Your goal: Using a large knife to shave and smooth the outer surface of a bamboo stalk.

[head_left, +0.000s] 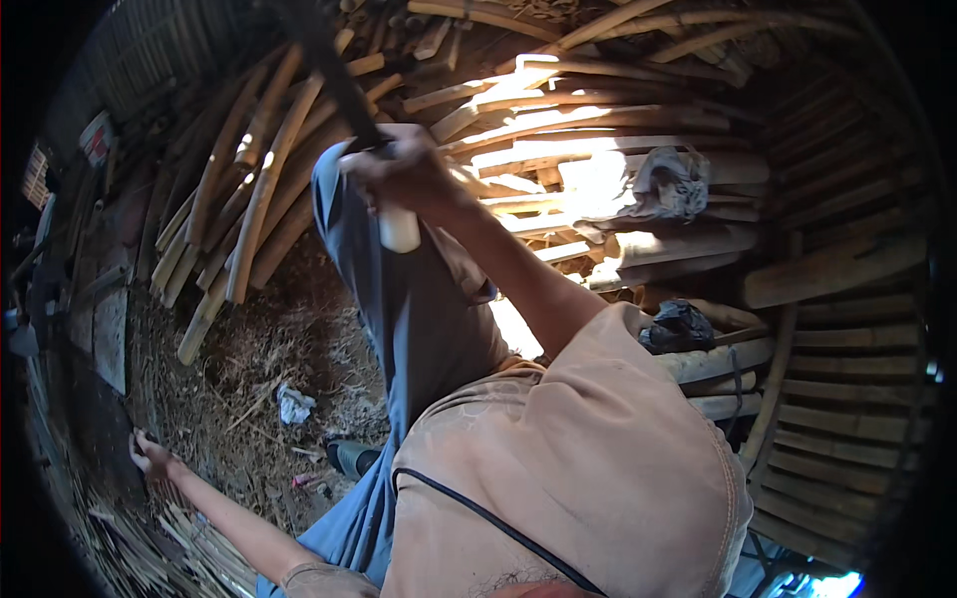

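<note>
My right hand (404,174) is closed round a machete, in front of my raised knee. Its long dark blade (334,75) runs up and to the left out of view, and the pale end of its handle (400,230) shows below my fist. At the lower left my left arm reaches out to the side. The fingers of my left hand (152,456) look curled at the edge of a dark flat surface (95,419); what they hold, if anything, is too small to make out.
Cut bamboo poles (264,189) lie piled at the upper left, with more stacked bamboo (598,120) in bright sunlight. A crumpled cloth (673,184) and a black plastic bag (678,327) rest on the stack. Bamboo slats (847,389) line the right. White litter (295,404) lies on the dirt floor.
</note>
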A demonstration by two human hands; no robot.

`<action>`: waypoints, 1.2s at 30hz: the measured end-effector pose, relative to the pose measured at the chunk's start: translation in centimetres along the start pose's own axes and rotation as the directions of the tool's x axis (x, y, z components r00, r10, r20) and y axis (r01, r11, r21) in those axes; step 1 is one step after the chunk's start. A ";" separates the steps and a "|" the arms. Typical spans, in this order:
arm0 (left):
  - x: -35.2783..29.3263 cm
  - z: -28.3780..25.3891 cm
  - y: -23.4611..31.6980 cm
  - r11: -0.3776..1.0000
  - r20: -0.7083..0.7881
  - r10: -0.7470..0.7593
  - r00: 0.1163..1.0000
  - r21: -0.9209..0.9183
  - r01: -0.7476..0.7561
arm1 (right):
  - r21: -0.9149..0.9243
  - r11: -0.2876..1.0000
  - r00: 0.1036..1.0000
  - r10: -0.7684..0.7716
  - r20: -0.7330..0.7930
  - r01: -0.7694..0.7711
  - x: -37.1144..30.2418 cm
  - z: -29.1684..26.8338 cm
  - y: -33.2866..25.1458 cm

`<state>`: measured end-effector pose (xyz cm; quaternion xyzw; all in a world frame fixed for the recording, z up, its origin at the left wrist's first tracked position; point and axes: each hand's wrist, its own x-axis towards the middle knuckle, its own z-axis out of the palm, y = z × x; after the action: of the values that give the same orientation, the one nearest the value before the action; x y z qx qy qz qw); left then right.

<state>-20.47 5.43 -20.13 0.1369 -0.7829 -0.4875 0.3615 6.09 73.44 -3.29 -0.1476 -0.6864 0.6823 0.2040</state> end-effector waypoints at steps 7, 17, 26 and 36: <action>-9.8 -3.1 -17.0 0.876 0.292 -0.482 0.826 0.190 0.444 | -0.394 0.888 0.874 0.018 -0.486 -0.238 -5.8 -17.4 7.2; -8.5 -6.1 -17.2 0.886 0.255 -0.415 0.873 0.332 0.325 | -0.492 0.677 0.550 -0.151 -0.821 -0.548 -7.5 -31.8 12.8; -9.3 -7.3 -17.8 0.896 0.362 -0.277 0.890 0.432 0.103 | -0.406 0.573 0.310 -0.262 -0.914 -0.712 -8.4 -36.3 16.0; -9.5 -11.2 -18.4 0.865 0.092 -0.428 0.899 0.328 0.379 | -0.172 0.743 -0.166 -0.357 -0.919 -0.647 -11.8 -40.5 12.6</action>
<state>-8.52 -5.55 -37.13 0.3116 -0.8285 -0.4364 0.1613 34.92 103.55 -17.33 -0.7527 -0.4343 0.0638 0.4907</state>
